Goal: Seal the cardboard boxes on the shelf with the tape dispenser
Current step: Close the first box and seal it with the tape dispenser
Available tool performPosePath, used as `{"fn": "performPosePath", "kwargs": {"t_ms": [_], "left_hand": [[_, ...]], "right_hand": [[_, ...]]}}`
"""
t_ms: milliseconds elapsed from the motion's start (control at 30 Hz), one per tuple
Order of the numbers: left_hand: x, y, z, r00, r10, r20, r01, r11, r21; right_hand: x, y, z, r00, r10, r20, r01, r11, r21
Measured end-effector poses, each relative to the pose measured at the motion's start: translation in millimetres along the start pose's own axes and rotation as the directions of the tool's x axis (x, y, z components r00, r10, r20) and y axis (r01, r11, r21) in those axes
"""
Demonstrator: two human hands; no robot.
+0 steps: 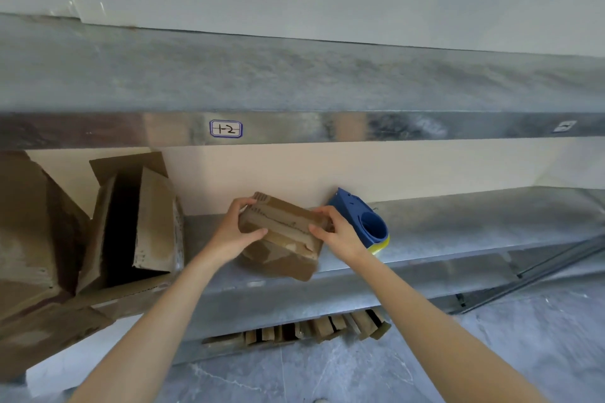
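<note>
Box (flaps closed) held between left hand and right hand.

My small box is matt brown cardboard, scuffed and torn; the tape dispenser smooth blue plastic; the shelf dull, mottled galvanised metal.

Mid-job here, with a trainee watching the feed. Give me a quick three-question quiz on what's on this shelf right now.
1. True or false: the right hand holds the blue tape dispenser.
2. What do both hands grip? A) the small cardboard box B) a tape roll C) a marker pen
3. Fill in: the tall open box stands to the ___ of the small cardboard box.
Key: 1 false, the dispenser rests on the shelf behind that hand. 2 A, with the left hand at its other end. 3 left.
</note>
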State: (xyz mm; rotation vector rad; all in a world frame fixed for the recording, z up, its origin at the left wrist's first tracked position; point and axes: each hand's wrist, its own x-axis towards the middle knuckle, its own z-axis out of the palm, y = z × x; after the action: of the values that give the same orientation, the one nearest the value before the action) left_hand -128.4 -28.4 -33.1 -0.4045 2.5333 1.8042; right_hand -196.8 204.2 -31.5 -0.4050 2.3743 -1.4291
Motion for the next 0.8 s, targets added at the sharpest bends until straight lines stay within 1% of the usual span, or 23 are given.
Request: {"fn": "performPosePath", "kwargs": {"t_ms": [100,167,233,300,367,467,533,600,700,800], "left_hand": [[4.4,-1.5,-1.3,1.0,0.012,0.006,-0.012,1.0,0.008],[4.7,-5.3,0.4,0.998,0.037,-0.041,-0.035,0.998,0.061],[-0.7,-8.4,6.0,0.98,0.124,-0.156,-0.092,0.975,0.2],[-9.9,-9.2,15.2,0.929,0.231,-0.288,-0.128,0.934,0.334],[-21.2,-7.7,28.0,0.872,0.271,-0.407,-0.092,0.908,0.408],[-37.8,-1.6,51.0,0.805,0.227,-0.548,0.006,0.921,0.39],[-44.8,2.1,64.9,0.778,0.186,-0.6,0.057,0.93,0.363],[-49.6,5.7,77.4,0.769,0.141,-0.624,0.082,0.946,0.315],[-54.9,10.3,96.3,0.768,0.089,-0.634,0.081,0.969,0.234],[-58.1,13.6,110.5,0.771,0.064,-0.634,0.089,0.974,0.207]], "right_hand": [[0.2,2.4,0.0,0.999,-0.025,0.023,0.027,0.998,-0.064],[1.7,2.2,-1.4,0.997,-0.068,0.047,0.073,0.989,-0.132],[4.5,2.5,-3.5,0.99,-0.118,0.076,0.131,0.972,-0.196],[7.3,2.5,-5.9,0.981,-0.164,0.104,0.185,0.95,-0.25],[9.8,3.1,-8.3,0.971,-0.198,0.133,0.228,0.932,-0.28],[12.6,1.7,-12.1,0.959,-0.227,0.169,0.27,0.913,-0.307],[14.8,-0.3,-14.9,0.955,-0.232,0.185,0.283,0.901,-0.33],[16.7,-2.4,-18.7,0.95,-0.236,0.206,0.297,0.887,-0.354],[18.6,-2.0,-24.6,0.922,-0.262,0.284,0.356,0.862,-0.361],[18.3,1.9,-28.3,0.896,-0.279,0.346,0.397,0.852,-0.342]]}}
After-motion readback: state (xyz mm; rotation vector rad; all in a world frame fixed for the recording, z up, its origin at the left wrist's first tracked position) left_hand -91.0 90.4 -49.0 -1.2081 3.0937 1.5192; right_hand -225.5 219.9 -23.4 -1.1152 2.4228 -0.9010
